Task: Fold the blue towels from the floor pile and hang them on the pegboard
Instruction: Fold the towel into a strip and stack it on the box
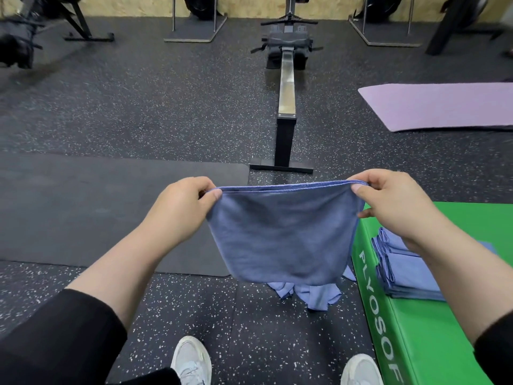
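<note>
Over speckled floor, hands pinch towel, top edge horizontal.

Open speckled floor and a flat dark mat lie to the left. A rowing machine blocks the far centre. A green box carrying folded towels crowds the near right; loose towels lie beside it.

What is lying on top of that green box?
Folded blue towels lie stacked on the green box. The right arm covers part of them, so their number is unclear.
</note>
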`<move>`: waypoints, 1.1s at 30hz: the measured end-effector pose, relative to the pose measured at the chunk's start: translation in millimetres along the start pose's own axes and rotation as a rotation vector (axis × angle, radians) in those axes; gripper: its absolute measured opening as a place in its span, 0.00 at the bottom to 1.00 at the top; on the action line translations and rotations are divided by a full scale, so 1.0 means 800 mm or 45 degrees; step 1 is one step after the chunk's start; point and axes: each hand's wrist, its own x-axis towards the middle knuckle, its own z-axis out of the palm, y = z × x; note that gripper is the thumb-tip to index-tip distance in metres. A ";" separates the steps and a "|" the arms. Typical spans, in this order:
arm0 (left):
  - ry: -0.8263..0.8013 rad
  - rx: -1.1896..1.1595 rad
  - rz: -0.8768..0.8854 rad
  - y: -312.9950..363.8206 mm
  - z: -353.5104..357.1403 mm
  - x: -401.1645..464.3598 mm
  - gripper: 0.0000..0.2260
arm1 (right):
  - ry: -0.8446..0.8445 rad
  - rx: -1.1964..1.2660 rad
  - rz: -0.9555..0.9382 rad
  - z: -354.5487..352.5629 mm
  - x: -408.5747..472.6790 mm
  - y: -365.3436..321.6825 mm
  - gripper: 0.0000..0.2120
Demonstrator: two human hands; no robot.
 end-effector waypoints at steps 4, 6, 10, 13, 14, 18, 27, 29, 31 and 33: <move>0.018 -0.298 -0.206 0.004 -0.003 -0.006 0.11 | -0.042 0.080 -0.005 -0.001 -0.011 -0.001 0.12; 0.009 -0.256 -0.260 0.005 -0.007 -0.008 0.09 | -0.025 0.106 -0.027 -0.005 -0.017 -0.005 0.12; -0.037 0.291 -0.191 -0.008 -0.005 -0.012 0.03 | -0.028 0.068 -0.093 -0.011 -0.030 -0.015 0.12; -0.084 0.252 -0.286 -0.011 -0.003 -0.017 0.02 | -0.016 -0.031 -0.134 -0.013 -0.036 -0.019 0.12; -0.108 0.095 -0.353 -0.009 -0.005 -0.017 0.04 | -0.014 -0.033 -0.131 -0.014 -0.037 -0.019 0.12; -0.209 -0.687 -0.550 0.006 -0.014 -0.024 0.09 | -0.025 -0.070 -0.107 -0.018 -0.036 -0.015 0.12; -0.077 -0.323 -0.131 0.002 -0.013 -0.017 0.03 | 0.025 -0.177 -0.139 -0.021 -0.029 -0.006 0.12; 0.080 -0.260 -0.093 0.005 -0.011 -0.014 0.06 | 0.070 -0.208 -0.178 -0.023 -0.030 -0.009 0.10; 0.148 -0.203 -0.079 0.004 -0.012 -0.010 0.09 | 0.060 -0.205 -0.175 -0.026 -0.029 -0.008 0.09; 0.105 -0.084 -0.094 -0.001 -0.012 -0.008 0.11 | -0.037 -0.241 -0.136 -0.026 -0.028 -0.004 0.09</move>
